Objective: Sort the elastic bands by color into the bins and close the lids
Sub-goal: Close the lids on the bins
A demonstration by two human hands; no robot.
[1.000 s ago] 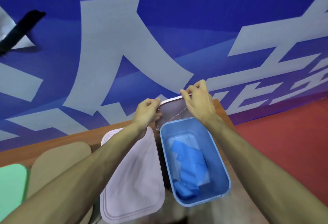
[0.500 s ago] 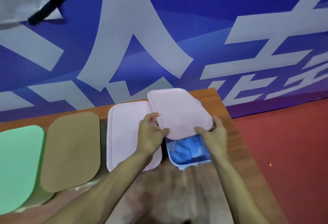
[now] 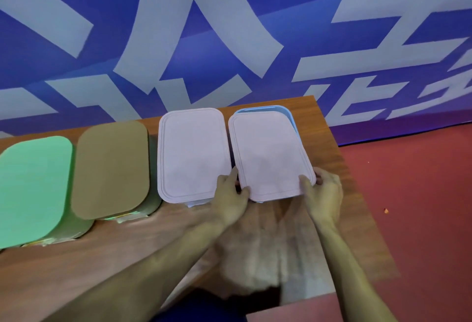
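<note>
Holding a pale pink lid point(image 3: 270, 155) flat over a blue bin point(image 3: 293, 124) at the right end of a row on a wooden table point(image 3: 127, 258). Covering nearly all of the bin, leaving only a thin strip of blue rim showing along the far edge and the far right side. Gripping the lid's near left corner with the left hand point(image 3: 229, 194), thumb lying on top, fingers curled under the edge. Gripping the near right corner with the right hand point(image 3: 324, 191) in the same way, thumb on top, fingers wrapped around the rim. Reaching both bare forearms across the table from its near edge. Working just beside a second pink lid point(image 3: 191, 155), lying flat to the left and almost touching the held one. Looking further left at a brown lid point(image 3: 109, 168) and then a green lid point(image 3: 33, 189), both lying flat in the same row. Facing a blue banner point(image 3: 229, 15) with large pale grey lettering behind the table. Looking past the table's right edge onto a red floor point(image 3: 408, 181) marked by one small orange speck point(image 3: 386, 210).
</note>
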